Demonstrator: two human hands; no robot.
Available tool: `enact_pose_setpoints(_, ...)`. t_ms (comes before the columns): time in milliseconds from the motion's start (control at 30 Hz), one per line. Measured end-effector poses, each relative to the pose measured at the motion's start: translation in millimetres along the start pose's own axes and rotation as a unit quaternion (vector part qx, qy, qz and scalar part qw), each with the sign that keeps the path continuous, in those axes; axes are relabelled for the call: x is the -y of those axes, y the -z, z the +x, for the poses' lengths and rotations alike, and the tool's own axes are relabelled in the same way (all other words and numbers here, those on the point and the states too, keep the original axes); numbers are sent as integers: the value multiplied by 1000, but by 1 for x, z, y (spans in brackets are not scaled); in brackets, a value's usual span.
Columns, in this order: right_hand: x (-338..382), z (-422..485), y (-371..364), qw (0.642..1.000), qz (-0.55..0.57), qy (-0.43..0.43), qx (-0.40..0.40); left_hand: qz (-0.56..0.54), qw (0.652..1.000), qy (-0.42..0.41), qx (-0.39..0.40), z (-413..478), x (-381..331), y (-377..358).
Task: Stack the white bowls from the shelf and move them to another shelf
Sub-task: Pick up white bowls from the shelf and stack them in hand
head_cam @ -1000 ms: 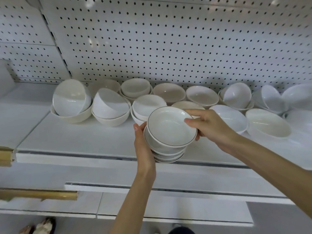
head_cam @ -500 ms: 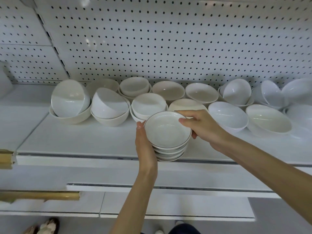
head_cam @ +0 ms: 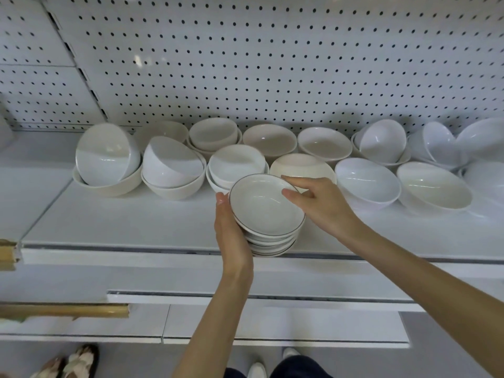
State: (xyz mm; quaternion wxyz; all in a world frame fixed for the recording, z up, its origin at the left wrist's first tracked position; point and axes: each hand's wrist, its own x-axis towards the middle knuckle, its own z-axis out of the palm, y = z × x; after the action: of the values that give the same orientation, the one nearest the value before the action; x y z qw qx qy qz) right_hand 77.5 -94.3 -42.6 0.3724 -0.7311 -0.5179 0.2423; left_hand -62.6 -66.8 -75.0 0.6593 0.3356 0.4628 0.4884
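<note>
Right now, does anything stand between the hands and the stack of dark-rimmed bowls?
Nothing visible does. The left hand holds the stack of bowls at its left side, and the right hand holds its top rim on the right.

One wide-angle view from the person's head looks forward and down, close on the white shelf (head_cam: 109,222). The pegboard back wall (head_cam: 272,64) fills the top, with floor (head_cam: 450,353) along the bottom edge.

Bowl stack (head_cam: 266,214) before shelved bowls (head_cam: 366,181)
</note>
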Motion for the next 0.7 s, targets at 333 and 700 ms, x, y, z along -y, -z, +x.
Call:
enact_pose_setpoints(333, -6, -42, -37, 946, 256, -79, -184, 16, 1000, 3, 5, 2, -1, 3)
enact_pose_setpoints(700, 14, -51, -81, 866, 429, -76, -244, -1, 1000, -12, 25, 0, 0, 6)
